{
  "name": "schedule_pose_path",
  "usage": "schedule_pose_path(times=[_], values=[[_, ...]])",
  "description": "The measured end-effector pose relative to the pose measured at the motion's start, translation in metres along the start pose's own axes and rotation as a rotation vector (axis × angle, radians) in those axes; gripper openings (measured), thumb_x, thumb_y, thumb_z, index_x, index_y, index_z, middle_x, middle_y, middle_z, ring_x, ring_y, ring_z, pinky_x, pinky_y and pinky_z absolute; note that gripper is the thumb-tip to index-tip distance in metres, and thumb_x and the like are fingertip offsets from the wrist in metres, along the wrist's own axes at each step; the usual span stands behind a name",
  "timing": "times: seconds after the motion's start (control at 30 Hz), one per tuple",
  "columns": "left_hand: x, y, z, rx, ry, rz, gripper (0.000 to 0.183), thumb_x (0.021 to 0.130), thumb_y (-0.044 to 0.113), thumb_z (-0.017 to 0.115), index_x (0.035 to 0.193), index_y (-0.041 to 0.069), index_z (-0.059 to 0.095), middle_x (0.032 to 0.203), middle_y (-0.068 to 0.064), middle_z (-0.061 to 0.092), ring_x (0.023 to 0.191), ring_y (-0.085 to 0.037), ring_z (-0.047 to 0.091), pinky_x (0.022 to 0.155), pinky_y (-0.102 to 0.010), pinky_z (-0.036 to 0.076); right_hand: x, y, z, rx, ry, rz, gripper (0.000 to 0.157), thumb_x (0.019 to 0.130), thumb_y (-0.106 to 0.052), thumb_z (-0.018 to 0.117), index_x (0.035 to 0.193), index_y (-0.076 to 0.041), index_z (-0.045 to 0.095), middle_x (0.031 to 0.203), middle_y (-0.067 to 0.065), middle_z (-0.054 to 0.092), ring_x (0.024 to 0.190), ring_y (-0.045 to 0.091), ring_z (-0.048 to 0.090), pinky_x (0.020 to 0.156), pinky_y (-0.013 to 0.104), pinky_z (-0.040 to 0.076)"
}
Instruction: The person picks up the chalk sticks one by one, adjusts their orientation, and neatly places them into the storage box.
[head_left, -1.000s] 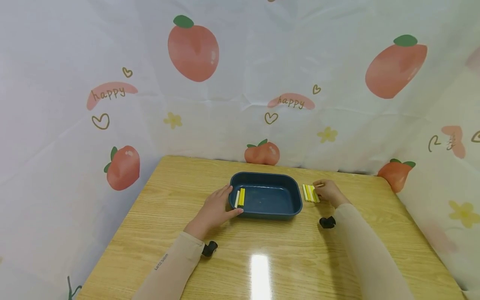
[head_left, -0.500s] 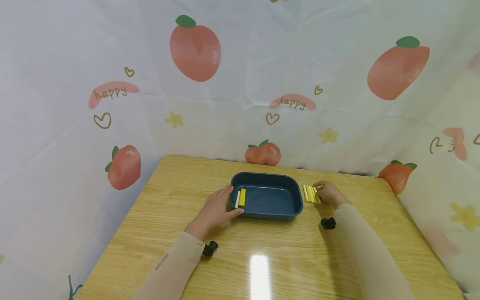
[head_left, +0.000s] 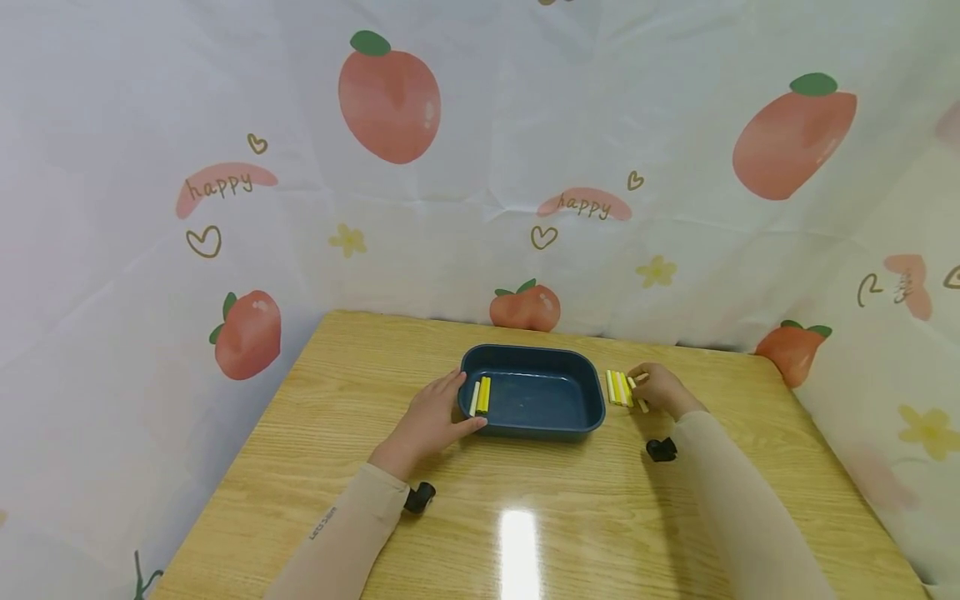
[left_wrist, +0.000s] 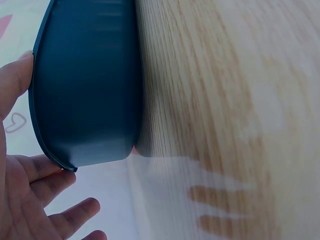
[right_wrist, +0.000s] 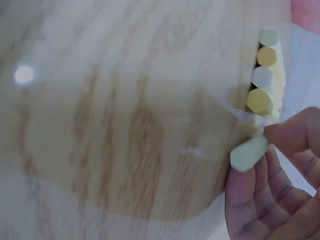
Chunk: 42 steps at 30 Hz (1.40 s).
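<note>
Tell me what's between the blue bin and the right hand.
A row of white and yellow sticks lies on the table between the blue bin and the right hand; the head view shows it.

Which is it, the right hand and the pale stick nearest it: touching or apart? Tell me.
Touching: the right wrist view shows the right hand gripping the pale stick, skin against its side.

A pale stick [right_wrist: 248, 155] tilts in the fingers [right_wrist: 296, 133] beside a yellow-and-white row [right_wrist: 264, 76]; a blue tub [head_left: 536, 398] holds more sticks [head_left: 483, 395].
</note>
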<state>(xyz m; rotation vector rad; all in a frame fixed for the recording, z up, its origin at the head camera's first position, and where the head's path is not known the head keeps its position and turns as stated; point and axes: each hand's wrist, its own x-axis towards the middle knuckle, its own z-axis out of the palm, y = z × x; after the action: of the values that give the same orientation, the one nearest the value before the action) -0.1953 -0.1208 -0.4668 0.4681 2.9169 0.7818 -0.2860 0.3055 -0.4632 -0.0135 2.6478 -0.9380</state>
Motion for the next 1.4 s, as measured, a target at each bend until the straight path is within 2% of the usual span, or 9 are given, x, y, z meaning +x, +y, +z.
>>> schedule_pose_path(times=[0.07,0.13,0.23,0.33,0.43,0.53,0.77,1.17,1.4], values=[[0.0,0.0,0.0,0.007,-0.001,0.003,0.096,0.09,0.064,0.062,0.16,0.01,0.026,0.165,-0.009,0.024,0.149,-0.034,0.025,0.119,-0.054,0.024,-0.003,0.002,-0.001,0.066,-0.013,0.007,0.05,0.091,-0.002,0.058,0.138,0.012,0.046,0.132,0.038,0.05,0.077,0.022,0.06,0.065,0.033,0.051],[0.0,0.0,0.0,0.008,-0.001,0.004,0.095,0.09,0.064,0.062,0.16,0.01,0.026,0.165,-0.009,0.024,0.149,-0.034,0.025,0.12,-0.054,0.023,-0.005,0.003,-0.002,0.14,-0.032,0.008,0.052,0.093,-0.002,0.055,0.141,0.013,0.042,0.13,0.038,0.05,0.062,0.014,0.05,0.058,0.032,0.047],[0.001,0.001,0.001,0.004,-0.001,0.002,0.095,0.09,0.063,0.063,0.159,0.009,0.026,0.165,-0.01,0.024,0.149,-0.034,0.025,0.12,-0.053,0.023,-0.008,0.005,-0.005,0.231,-0.052,0.007,0.054,0.095,-0.001,0.052,0.145,0.012,0.037,0.117,0.031,0.056,0.052,0.011,0.036,0.053,0.031,0.04],[0.0,0.002,0.0,-0.007,0.003,-0.001,0.095,0.09,0.062,0.064,0.159,0.009,0.027,0.164,-0.01,0.024,0.149,-0.035,0.025,0.12,-0.054,0.023,-0.012,0.003,-0.008,0.263,-0.054,-0.002,0.055,0.097,-0.002,0.051,0.147,0.011,0.034,0.114,0.026,0.057,0.061,0.012,0.046,0.059,0.032,0.047],[0.0,0.003,-0.001,-0.008,0.003,-0.006,0.094,0.09,0.062,0.064,0.159,0.009,0.027,0.165,-0.01,0.024,0.149,-0.035,0.025,0.119,-0.053,0.024,-0.017,-0.001,-0.012,0.276,-0.058,-0.019,0.056,0.099,-0.005,0.051,0.148,0.012,0.032,0.128,0.032,0.051,0.083,0.021,0.058,0.073,0.039,0.057],[0.0,0.003,-0.001,-0.003,0.0,-0.009,0.094,0.09,0.061,0.064,0.159,0.009,0.026,0.165,-0.01,0.023,0.149,-0.034,0.025,0.12,-0.053,0.023,-0.021,-0.004,-0.014,0.304,-0.063,-0.021,0.055,0.101,-0.006,0.051,0.149,0.01,0.03,0.136,0.036,0.043,0.097,0.028,0.06,0.082,0.042,0.058],[0.0,0.004,-0.002,0.006,-0.002,0.001,0.094,0.091,0.061,0.063,0.159,0.009,0.026,0.165,-0.01,0.023,0.149,-0.034,0.025,0.12,-0.053,0.024,-0.031,-0.017,-0.022,0.36,-0.068,-0.038,0.055,0.101,-0.004,0.049,0.15,0.009,0.029,0.128,0.031,0.047,0.084,0.02,0.053,0.079,0.039,0.055],[0.0,0.003,-0.001,0.008,-0.01,0.003,0.095,0.091,0.062,0.063,0.16,0.008,0.025,0.165,-0.01,0.022,0.149,-0.033,0.025,0.12,-0.053,0.023,-0.046,-0.046,-0.032,0.408,-0.083,-0.101,0.054,0.101,-0.003,0.053,0.148,0.009,0.031,0.109,0.014,0.052,0.084,0.019,0.054,0.081,0.041,0.055],[0.0,0.002,-0.001,-0.005,0.001,0.013,0.094,0.091,0.06,0.064,0.159,0.007,0.026,0.164,-0.011,0.024,0.149,-0.034,0.025,0.12,-0.053,0.023,-0.053,-0.061,-0.032,0.434,-0.093,-0.11,0.055,0.102,-0.004,0.056,0.15,0.006,0.031,0.12,0.02,0.048,0.097,0.026,0.054,0.088,0.043,0.054]])
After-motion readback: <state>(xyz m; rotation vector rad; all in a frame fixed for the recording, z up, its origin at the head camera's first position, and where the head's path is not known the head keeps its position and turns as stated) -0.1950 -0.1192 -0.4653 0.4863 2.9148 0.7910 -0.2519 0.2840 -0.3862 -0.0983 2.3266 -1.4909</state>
